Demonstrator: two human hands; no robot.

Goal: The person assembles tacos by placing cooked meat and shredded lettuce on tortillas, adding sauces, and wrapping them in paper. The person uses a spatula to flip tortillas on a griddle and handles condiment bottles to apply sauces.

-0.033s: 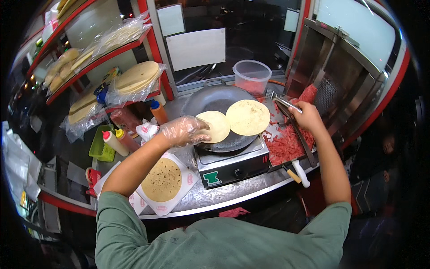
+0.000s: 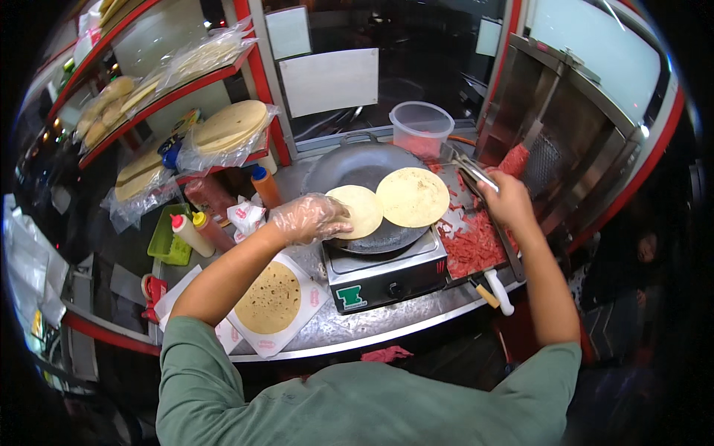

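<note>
My left hand (image 2: 311, 218), in a clear plastic glove, has its fingers closed on the left edge of a small round flatbread (image 2: 358, 211). A larger flatbread (image 2: 413, 197) lies against it on the right, both on the dark round pan (image 2: 349, 165) over a steel stove (image 2: 387, 276). My bare right hand (image 2: 507, 199) grips metal tongs (image 2: 473, 174), their tips beyond the pan's right edge, above the shredded reddish meat (image 2: 472, 249). To the left of the stove, a browned flatbread (image 2: 269, 299) rests on white printed paper (image 2: 306, 312).
A clear tub (image 2: 421, 123) stands behind the pan. Knives with a white handle (image 2: 500, 293) jut past the counter edge. A vertical meat spit (image 2: 513, 158) stands right. Left are sauce bottles (image 2: 192, 236), a green basket (image 2: 169, 241) and shelves of bagged flatbreads (image 2: 230, 128).
My right hand and the tongs have shifted very slightly. My left hand stays at the small flatbread, and the flatbreads keep their places on the pan.
</note>
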